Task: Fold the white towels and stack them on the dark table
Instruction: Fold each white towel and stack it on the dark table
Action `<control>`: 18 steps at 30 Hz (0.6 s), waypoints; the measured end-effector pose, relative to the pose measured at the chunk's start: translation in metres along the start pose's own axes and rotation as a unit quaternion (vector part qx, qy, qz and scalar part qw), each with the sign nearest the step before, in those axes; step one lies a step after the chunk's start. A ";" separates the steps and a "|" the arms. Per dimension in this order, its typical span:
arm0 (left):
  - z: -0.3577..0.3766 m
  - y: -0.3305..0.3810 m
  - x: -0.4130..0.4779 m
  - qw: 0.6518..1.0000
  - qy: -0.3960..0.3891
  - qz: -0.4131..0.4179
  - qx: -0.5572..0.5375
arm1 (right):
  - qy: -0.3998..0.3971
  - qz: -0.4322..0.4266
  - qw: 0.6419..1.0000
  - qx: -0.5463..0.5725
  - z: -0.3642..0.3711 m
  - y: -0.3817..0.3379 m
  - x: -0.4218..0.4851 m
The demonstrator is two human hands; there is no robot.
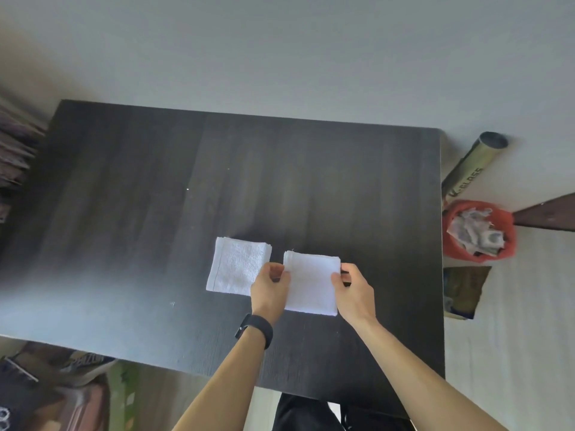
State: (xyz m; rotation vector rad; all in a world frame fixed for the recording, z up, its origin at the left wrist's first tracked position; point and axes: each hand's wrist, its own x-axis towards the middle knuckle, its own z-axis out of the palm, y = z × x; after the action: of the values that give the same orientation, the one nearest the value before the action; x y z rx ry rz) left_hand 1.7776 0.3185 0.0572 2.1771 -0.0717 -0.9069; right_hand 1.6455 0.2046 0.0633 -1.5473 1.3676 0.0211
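Likely a lived-in home room: a dark wood-grain tabletop (155, 213) against a plain pale wall (280, 57), a red wastebasket (449, 242) of paper scraps at 3 o'clock, bags (62, 396) on the floor at 7 o'clock.

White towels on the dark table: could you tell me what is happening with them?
A person's left hand and right hand pinch the side edges of a folded white towel over the dark table. A second folded towel lies flat just to its left. They are side by side, not yet stacked.
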 end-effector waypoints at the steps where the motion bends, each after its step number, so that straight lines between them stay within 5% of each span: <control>1: 0.000 -0.001 0.001 1.000 -0.003 -0.002 0.008 | 0.004 0.003 1.000 -0.007 0.001 0.001 0.002; 3: 0.001 -0.001 -0.001 0.999 -0.007 0.017 0.040 | 0.021 0.006 0.999 -0.024 0.002 0.002 0.004; 5: 0.003 -0.002 -0.007 0.979 0.051 0.140 0.141 | 0.069 -0.010 0.996 -0.047 0.004 0.004 0.002; 7: 0.007 -0.006 -0.014 0.908 0.095 0.316 0.259 | 0.132 -0.070 0.984 -0.095 0.007 0.010 -0.004; 9: 0.011 -0.012 -0.014 0.847 0.066 0.397 0.347 | 0.170 -0.172 0.955 -0.171 0.014 0.019 -0.008; 13: 0.011 -0.028 0.007 0.801 0.021 0.383 0.459 | 0.110 -0.287 0.886 -0.348 0.031 0.027 -0.005; 18: 0.008 -0.034 0.031 0.768 -0.009 0.398 0.502 | 0.060 -0.228 0.887 -0.397 0.048 0.039 0.009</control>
State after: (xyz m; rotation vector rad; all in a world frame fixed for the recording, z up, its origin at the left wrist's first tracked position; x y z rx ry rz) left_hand 1.7881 0.3277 0.0121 2.6038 -1.6997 -0.3578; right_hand 1.6470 0.2367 0.0094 -2.5733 1.0946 0.2207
